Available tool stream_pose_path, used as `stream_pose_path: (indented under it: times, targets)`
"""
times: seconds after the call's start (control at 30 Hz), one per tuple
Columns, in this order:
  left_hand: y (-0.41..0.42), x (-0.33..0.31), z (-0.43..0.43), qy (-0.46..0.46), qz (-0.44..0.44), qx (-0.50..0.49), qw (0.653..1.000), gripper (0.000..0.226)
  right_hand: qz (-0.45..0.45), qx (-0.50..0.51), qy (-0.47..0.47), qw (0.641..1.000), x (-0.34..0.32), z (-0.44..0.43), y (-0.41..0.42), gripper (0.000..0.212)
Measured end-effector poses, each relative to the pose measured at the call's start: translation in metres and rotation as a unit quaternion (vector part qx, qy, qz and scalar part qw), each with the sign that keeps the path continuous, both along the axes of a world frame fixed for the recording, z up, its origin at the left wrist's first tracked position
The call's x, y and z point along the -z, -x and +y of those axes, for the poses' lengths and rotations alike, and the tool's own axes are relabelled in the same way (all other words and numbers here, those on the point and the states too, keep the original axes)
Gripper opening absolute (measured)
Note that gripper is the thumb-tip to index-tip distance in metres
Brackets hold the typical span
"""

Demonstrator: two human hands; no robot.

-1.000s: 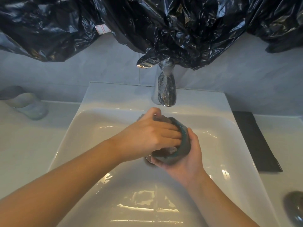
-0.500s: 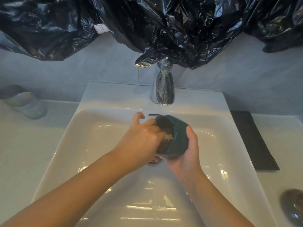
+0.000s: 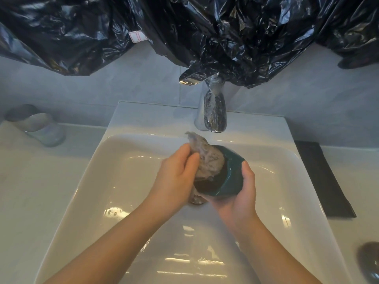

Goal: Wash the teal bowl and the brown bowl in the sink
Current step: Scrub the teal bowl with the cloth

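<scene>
My right hand (image 3: 239, 198) grips the teal bowl (image 3: 230, 177) from below and behind, tilted on its side over the white sink (image 3: 98, 175), its dark inside facing left. My left hand (image 3: 176, 179) holds a grey soapy cloth (image 3: 207, 160) pressed into the bowl's opening; a corner of the cloth sticks up above my fingers. The drain shows just below the bowl, mostly hidden. A dark rounded thing, possibly the brown bowl (image 3: 368, 261), lies at the right edge on the counter, blurred.
The chrome tap (image 3: 213, 111) stands behind the basin, no water visibly running. Black plastic sheeting (image 3: 205, 29) hangs above it. A glass tumbler (image 3: 37, 125) sits on the left counter. A black mat (image 3: 324, 179) lies on the right counter.
My left hand has drawn back out of the bowl, and the grey cloth now bulges from the opening with a corner raised. The bowl has turned a little more open towards the left.
</scene>
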State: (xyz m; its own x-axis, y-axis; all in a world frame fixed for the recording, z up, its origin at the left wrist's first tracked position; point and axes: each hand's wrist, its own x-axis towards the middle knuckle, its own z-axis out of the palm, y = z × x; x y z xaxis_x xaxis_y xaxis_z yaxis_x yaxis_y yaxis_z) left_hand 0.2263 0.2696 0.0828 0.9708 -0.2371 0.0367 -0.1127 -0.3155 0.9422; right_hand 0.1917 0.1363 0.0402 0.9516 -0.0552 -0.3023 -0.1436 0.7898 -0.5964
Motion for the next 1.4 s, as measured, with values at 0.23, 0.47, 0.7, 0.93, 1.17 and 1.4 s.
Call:
stream_pose_path:
  times: [0.23, 0.47, 0.7, 0.93, 1.17, 1.4]
  targets:
    - [0.006, 0.005, -0.001, -0.197, -0.323, 0.085, 0.922, 0.020, 0.001, -0.011, -0.046, 0.999, -0.005, 0.000, 0.001, 0.054]
    - [-0.022, -0.011, 0.031, -0.384, -0.351, 0.387, 0.761, 0.063, 0.019, -0.014, -0.043, 0.999, -0.004, -0.006, 0.000, 0.058]
    - [-0.037, -0.014, 0.019, -0.306, -0.380, 0.405, 0.773, 0.031, 0.035, -0.036, -0.033, 0.998, -0.001, 0.000, 0.000, 0.055]
    - [-0.017, 0.012, 0.003, -0.231, -0.354, 0.187, 0.887, 0.015, 0.021, -0.067, -0.046, 0.997, -0.001, 0.005, 0.002, 0.052]
    - [-0.014, 0.007, 0.016, -0.306, -0.302, 0.247, 0.868, 0.050, 0.043, -0.033, -0.049, 0.997, 0.003, 0.000, -0.001, 0.053]
    - [-0.030, -0.002, 0.010, -0.305, -0.382, 0.304, 0.817, 0.022, 0.048, -0.052, -0.042, 0.997, 0.002, 0.002, -0.001, 0.054]
